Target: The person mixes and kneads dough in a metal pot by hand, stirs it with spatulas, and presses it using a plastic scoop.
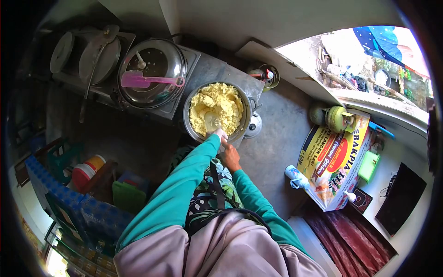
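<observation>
A round metal pot point(187, 115) holds crumbly yellow mash point(224, 102) and stands at the edge of the grey counter. My left hand point(221, 134) reaches over the near rim, its fingers closed around a pale translucent tool, which looks like a scoop point(212, 122), pressed into the mash. The tool's exact kind is hard to make out. My right hand point(230, 157) is closed at the pot's near rim, just below the left one; its fingertips are partly hidden.
Left of the pot, a big lidded pan point(154, 92) carries a pink spatula point(138, 81). A long-handled ladle point(94, 64) lies farther left. A kettle point(254, 125) touches the pot's right side. A printed box point(330, 161) and a gas cylinder point(339, 119) stand on the right.
</observation>
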A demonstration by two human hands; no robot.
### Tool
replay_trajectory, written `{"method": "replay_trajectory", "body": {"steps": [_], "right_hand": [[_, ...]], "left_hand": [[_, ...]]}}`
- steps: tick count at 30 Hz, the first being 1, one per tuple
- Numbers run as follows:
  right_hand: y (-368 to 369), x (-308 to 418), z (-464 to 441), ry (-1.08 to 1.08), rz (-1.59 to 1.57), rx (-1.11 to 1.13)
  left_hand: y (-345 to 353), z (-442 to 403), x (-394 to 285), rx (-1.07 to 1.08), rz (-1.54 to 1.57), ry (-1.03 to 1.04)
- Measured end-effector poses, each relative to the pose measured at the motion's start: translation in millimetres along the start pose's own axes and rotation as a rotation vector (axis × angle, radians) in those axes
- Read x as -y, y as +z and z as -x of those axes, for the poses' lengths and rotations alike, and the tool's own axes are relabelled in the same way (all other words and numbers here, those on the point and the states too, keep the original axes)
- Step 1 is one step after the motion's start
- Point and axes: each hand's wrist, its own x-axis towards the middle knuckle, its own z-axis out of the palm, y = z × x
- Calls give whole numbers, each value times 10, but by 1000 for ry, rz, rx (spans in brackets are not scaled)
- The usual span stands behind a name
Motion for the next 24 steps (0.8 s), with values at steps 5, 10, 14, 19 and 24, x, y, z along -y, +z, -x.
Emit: {"method": "replay_trajectory", "body": {"steps": [5, 10, 14, 19, 24], "right_hand": [[-601, 477, -100, -460, 568, 118], [15, 501, -518, -374, 591, 119], [-44, 378, -331, -54, 128, 147], [159, -6, 2, 24, -66, -22], [-1272, 426, 42, -370, 514, 100]], "left_hand": [[259, 911, 111, 100, 836, 660], [-247, 700, -83, 69, 818, 384], [-327, 262, -240, 33, 188, 96], [-152, -38, -118, -276, -720, 80], [583, 1180, -501, 112, 631, 189]]}}
